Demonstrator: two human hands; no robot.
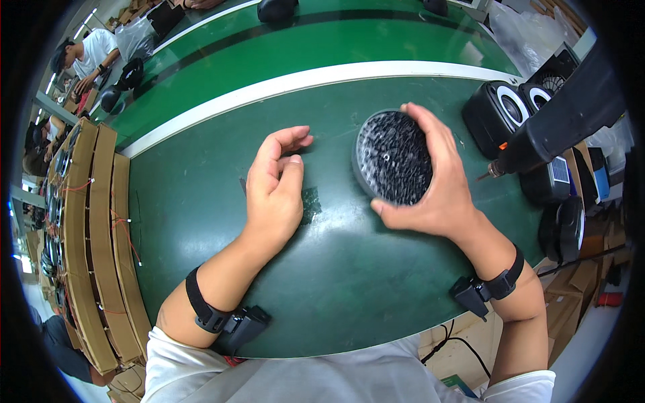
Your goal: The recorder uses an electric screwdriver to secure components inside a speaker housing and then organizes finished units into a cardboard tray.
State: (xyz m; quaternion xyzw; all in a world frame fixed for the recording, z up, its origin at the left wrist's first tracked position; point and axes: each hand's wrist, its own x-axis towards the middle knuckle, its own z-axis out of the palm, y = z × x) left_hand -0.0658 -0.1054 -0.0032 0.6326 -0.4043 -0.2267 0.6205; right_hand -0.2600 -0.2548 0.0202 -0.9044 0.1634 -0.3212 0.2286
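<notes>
My right hand (443, 174) is wrapped round the side of a round tub (357, 161), tilted so that its opening faces me. Many small dark pieces that look like screws (396, 158) fill it, smeared by motion. To the left, my left hand (275, 185) is held over the green bench, its fingers bent and the thumb apart from them. Nothing shows in that hand, and a gap separates it from the tub. A dark patch (311, 206) lies on the bench beside its wrist.
A black power screwdriver (557, 121) juts in from the right. Black speaker boxes (500, 111) stand behind it. Stacked cardboard trays (101, 248) with wired parts line the left edge. Beyond the white rail (302, 79) runs a green conveyor (322, 43); a person (94, 57) sits at far left.
</notes>
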